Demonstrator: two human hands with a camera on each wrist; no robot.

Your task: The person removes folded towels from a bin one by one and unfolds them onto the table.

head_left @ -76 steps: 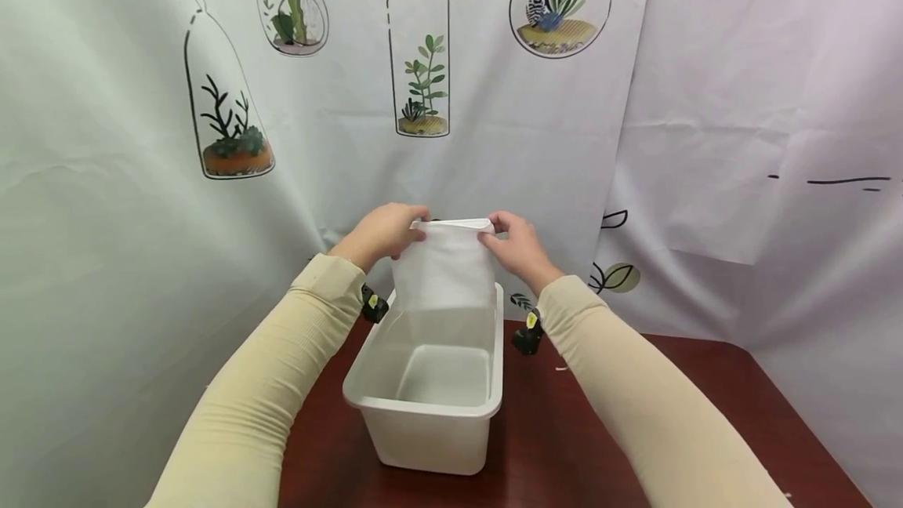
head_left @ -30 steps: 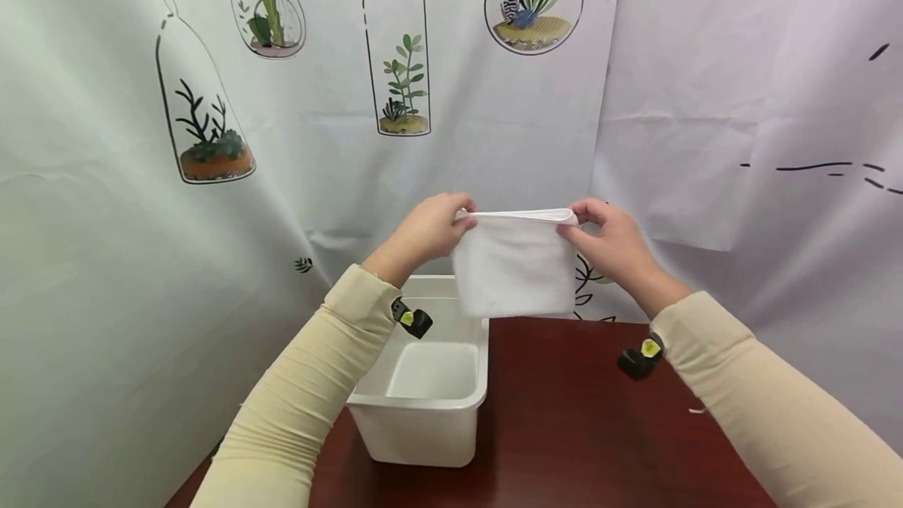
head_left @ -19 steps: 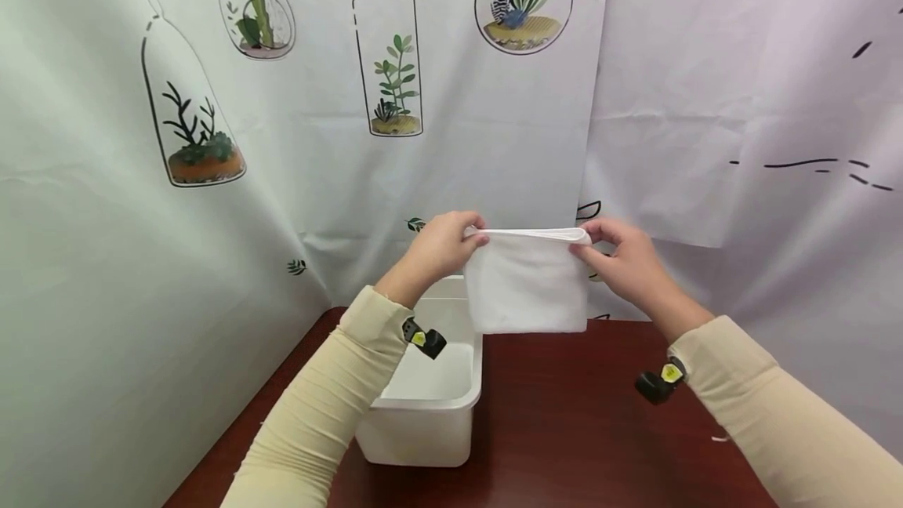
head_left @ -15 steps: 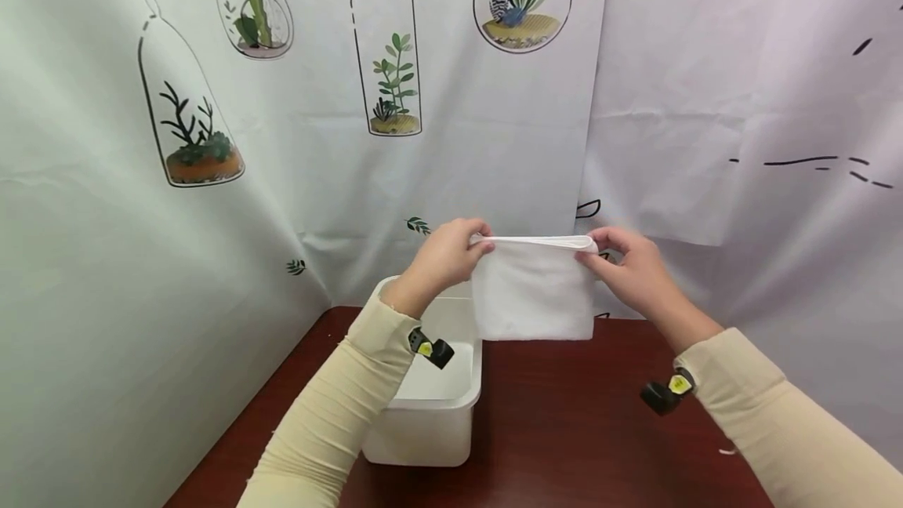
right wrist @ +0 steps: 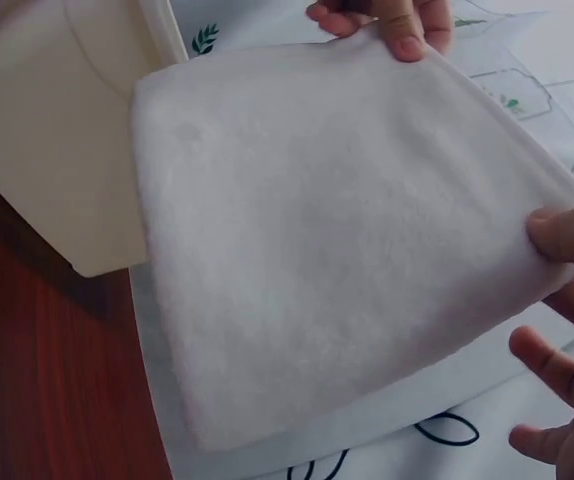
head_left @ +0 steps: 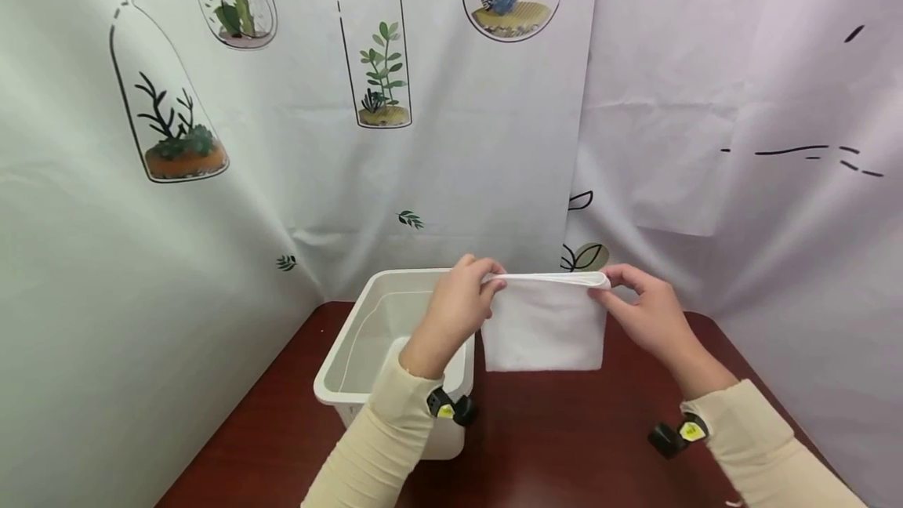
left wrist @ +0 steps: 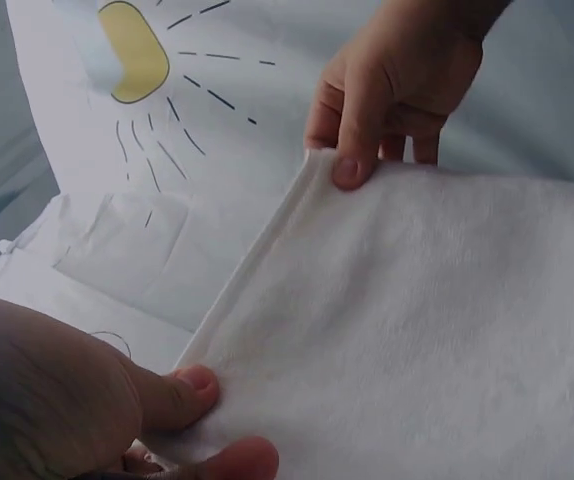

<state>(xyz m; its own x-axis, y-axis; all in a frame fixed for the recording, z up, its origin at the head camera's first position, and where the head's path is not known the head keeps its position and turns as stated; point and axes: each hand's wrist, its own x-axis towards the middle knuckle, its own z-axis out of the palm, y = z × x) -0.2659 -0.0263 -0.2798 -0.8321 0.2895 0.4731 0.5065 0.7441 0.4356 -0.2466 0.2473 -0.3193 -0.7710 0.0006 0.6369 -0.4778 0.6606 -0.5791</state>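
Observation:
A folded white towel (head_left: 545, 326) hangs upright above the table, right of the bin. My left hand (head_left: 460, 298) pinches its upper left corner between thumb and fingers. At the upper right corner my right hand (head_left: 650, 310) pinches the fold, where several layers show. In the right wrist view the towel (right wrist: 337, 230) looks soft and fuzzy, stretched flat between both hands. The left wrist view shows the towel's top edge (left wrist: 257, 250) running taut from one hand to the other.
A white plastic bin (head_left: 353, 351) stands left of the towel, partly behind my left forearm. Beneath lies a dark red tabletop (head_left: 564, 437). White fabric (head_left: 494, 163) printed with hanging plant jars covers the walls behind and beside the table.
Both hands have lifted the towel out from over the bin, carried it to the right, and then lowered it toward the table. Their pinch on its corners stays the same.

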